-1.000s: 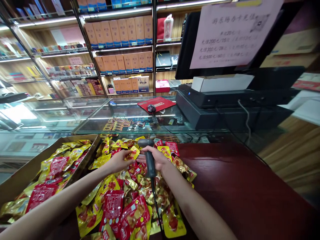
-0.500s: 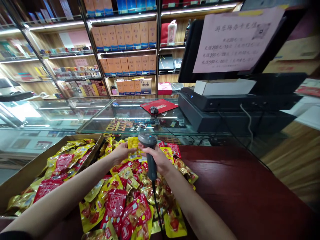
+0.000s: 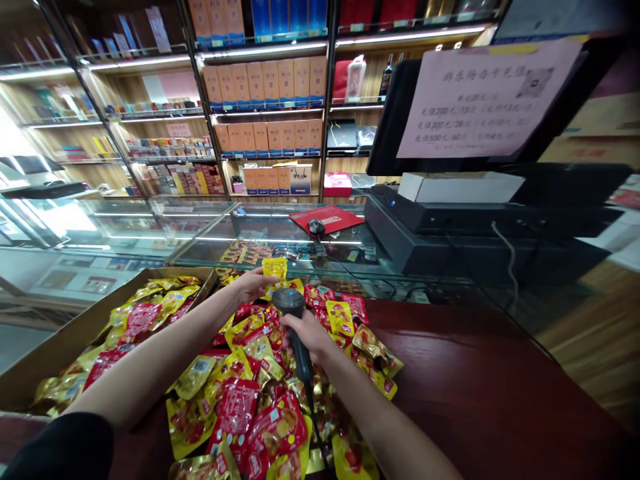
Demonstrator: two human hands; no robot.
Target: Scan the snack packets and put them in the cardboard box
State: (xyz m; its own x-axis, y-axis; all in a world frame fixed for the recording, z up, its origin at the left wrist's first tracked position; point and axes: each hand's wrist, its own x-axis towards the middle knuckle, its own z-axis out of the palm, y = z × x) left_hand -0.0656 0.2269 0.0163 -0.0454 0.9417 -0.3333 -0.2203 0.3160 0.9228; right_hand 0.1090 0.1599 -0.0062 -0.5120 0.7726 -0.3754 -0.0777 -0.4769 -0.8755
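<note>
Between the fingers of my left hand [image 3: 253, 283] is a small yellow snack packet [image 3: 275, 269], held up over the far part of the pile. My right hand [image 3: 309, 335] is wrapped round a dark handheld scanner [image 3: 295, 320]; its head is just below the packet, and its cable runs down over the pile. Beneath both hands lies a loose heap of red, yellow and gold packets, among them a red packet [image 3: 234, 413]. More packets fill an open cardboard box [image 3: 70, 329] on the left, partly hidden by my left forearm.
The dark red tabletop [image 3: 450, 373] extends to the right. Behind are a glass counter [image 3: 215, 230], a mouse [image 3: 316, 227] on a red mat [image 3: 345, 217], and a monitor [image 3: 395, 120] with a paper sign. Shelves of boxes line the wall.
My left hand and its packet have moved slightly up, apart from my right hand. The scanner has shifted down and a little left. The view has tilted, so the background sits lower and further right.
</note>
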